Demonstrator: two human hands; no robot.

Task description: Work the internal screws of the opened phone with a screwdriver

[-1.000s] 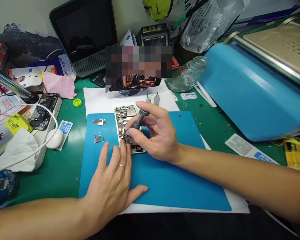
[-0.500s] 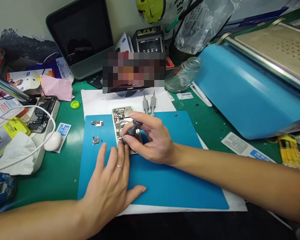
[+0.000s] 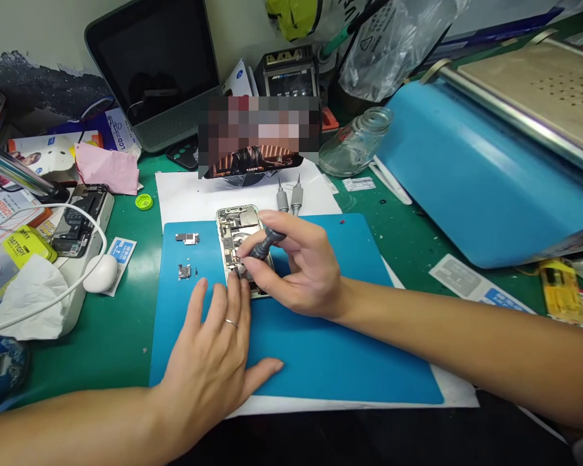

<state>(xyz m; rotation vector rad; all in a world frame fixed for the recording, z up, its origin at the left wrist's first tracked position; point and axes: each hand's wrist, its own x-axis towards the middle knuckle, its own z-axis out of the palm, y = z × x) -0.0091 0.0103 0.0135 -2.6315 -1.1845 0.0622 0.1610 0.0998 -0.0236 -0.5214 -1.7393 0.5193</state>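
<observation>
An opened phone (image 3: 234, 228) lies on a blue mat (image 3: 330, 349), its inner boards showing. My left hand (image 3: 216, 349) rests flat with its fingers out, the fingertips on the phone's lower left edge. Over the phone, my right hand (image 3: 301, 265) pinches a small grey screwdriver (image 3: 267, 244), which leans to the right; its tip is hidden by the fingers. Left of the phone are a small metal shield piece (image 3: 187, 239), a small circuit part (image 3: 184, 272) and a tiny dark bit beside it.
Two grey screwdrivers (image 3: 296, 197) lie beyond the phone. A lit screen (image 3: 257, 160), partly blurred out, stands behind, near a glass jar (image 3: 357, 142). A blue-covered machine (image 3: 466, 175) fills the right. At left are a green cap (image 3: 144, 202) and another opened phone (image 3: 80, 220).
My right hand has tilted the screwdriver further over to the right, its fingers shifting slightly. My left hand stays on the phone. The picture on the screen differs.
</observation>
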